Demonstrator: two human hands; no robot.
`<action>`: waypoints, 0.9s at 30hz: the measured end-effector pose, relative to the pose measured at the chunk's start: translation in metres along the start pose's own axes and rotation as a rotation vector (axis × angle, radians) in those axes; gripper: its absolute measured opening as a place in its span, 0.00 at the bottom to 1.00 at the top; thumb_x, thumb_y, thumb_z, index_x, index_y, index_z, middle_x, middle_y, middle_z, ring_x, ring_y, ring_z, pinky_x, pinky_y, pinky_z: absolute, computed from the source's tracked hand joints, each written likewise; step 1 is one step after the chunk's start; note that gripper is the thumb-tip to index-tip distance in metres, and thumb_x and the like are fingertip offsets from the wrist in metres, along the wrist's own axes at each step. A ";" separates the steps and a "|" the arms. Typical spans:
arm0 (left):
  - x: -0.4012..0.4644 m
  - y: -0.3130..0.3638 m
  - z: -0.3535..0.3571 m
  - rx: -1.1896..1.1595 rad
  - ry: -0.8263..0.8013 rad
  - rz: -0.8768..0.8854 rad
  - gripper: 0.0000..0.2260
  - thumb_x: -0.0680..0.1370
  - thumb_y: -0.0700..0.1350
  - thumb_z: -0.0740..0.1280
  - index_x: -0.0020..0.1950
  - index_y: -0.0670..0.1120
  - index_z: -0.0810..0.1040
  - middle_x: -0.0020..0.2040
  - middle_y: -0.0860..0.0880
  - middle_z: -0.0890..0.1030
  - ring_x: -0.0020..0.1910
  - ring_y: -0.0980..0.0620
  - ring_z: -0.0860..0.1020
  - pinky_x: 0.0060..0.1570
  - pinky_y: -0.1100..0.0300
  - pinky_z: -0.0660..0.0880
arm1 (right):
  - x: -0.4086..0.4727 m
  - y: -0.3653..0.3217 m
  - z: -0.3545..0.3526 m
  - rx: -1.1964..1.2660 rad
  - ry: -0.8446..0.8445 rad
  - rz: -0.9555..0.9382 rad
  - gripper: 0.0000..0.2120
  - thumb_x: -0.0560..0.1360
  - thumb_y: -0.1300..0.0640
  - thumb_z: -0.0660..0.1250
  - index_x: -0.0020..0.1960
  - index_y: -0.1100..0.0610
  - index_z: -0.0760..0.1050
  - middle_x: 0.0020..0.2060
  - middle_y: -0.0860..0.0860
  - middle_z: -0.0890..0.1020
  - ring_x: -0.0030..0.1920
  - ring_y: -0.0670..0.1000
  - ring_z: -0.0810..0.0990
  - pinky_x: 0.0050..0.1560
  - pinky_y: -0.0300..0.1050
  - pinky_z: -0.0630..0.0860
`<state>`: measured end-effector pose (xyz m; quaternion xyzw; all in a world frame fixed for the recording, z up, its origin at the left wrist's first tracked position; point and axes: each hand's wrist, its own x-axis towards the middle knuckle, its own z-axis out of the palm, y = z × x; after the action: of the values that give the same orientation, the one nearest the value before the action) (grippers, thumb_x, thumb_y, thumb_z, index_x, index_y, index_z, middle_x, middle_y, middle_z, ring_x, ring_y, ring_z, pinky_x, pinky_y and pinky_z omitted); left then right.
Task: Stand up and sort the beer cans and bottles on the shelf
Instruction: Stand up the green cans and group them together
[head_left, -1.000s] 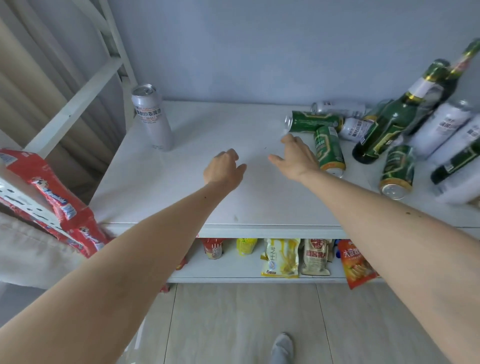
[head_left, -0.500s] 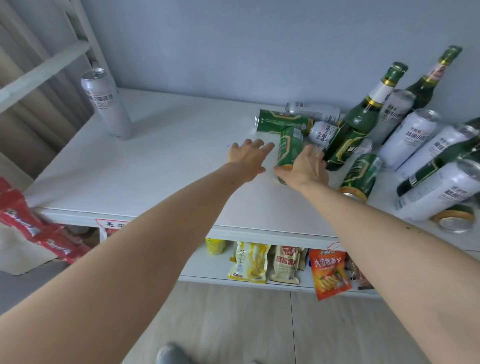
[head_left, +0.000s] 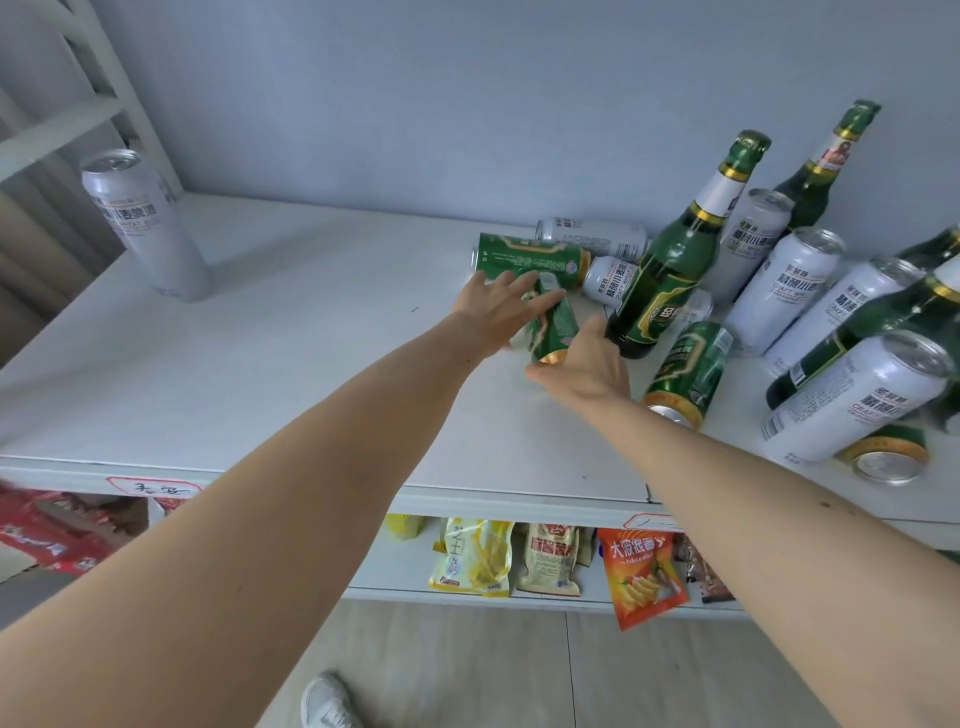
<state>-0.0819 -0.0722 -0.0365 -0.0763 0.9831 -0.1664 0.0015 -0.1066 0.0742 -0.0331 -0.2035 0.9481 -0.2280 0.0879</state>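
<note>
Green can (head_left: 553, 325) with gold rim between my hands, silver can (head_left: 145, 223) with dark lettering, green bottle (head_left: 670, 270) with gold-edged label and white neck band, white shelf (head_left: 260, 338), orange snack bag (head_left: 641, 574) (yellow ones beside it), pale blue wall (head_left: 467, 104).

On the tall silver can (head_left: 145, 223) standing alone at my far left of the white shelf (head_left: 291, 364), I read "CRAFT" under Chinese characters. The white-silver cans (head_left: 860, 402) leaning at my right carry the same "CRAFT" line. Below the shelf, the orange snack bag (head_left: 641, 574) shows large Chinese characters. A red-bordered tag (head_left: 153, 487) on the shelf's front edge has handwriting I cannot read.
</note>
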 end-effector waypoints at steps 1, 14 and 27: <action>-0.002 -0.001 0.001 -0.013 0.020 0.000 0.43 0.73 0.51 0.73 0.78 0.56 0.45 0.77 0.46 0.54 0.72 0.44 0.63 0.66 0.47 0.66 | -0.002 0.003 -0.006 -0.004 0.016 -0.032 0.29 0.68 0.50 0.74 0.59 0.59 0.61 0.54 0.57 0.78 0.52 0.60 0.79 0.42 0.46 0.73; -0.059 -0.013 -0.002 -0.571 0.132 -0.297 0.28 0.73 0.55 0.71 0.66 0.44 0.63 0.59 0.45 0.76 0.56 0.42 0.76 0.49 0.52 0.70 | -0.009 -0.052 -0.072 0.128 0.013 -0.350 0.31 0.68 0.47 0.74 0.66 0.55 0.66 0.59 0.53 0.76 0.59 0.55 0.75 0.52 0.42 0.69; -0.119 -0.089 0.031 -0.902 0.275 -0.729 0.26 0.72 0.54 0.72 0.61 0.44 0.65 0.57 0.44 0.77 0.53 0.42 0.76 0.39 0.53 0.70 | 0.015 -0.190 -0.034 0.077 -0.129 -0.630 0.26 0.68 0.50 0.73 0.64 0.51 0.74 0.59 0.49 0.78 0.60 0.51 0.73 0.50 0.40 0.67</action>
<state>0.0499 -0.1478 -0.0394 -0.3795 0.8583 0.2698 -0.2157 -0.0631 -0.0730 0.0850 -0.4976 0.8216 -0.2664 0.0805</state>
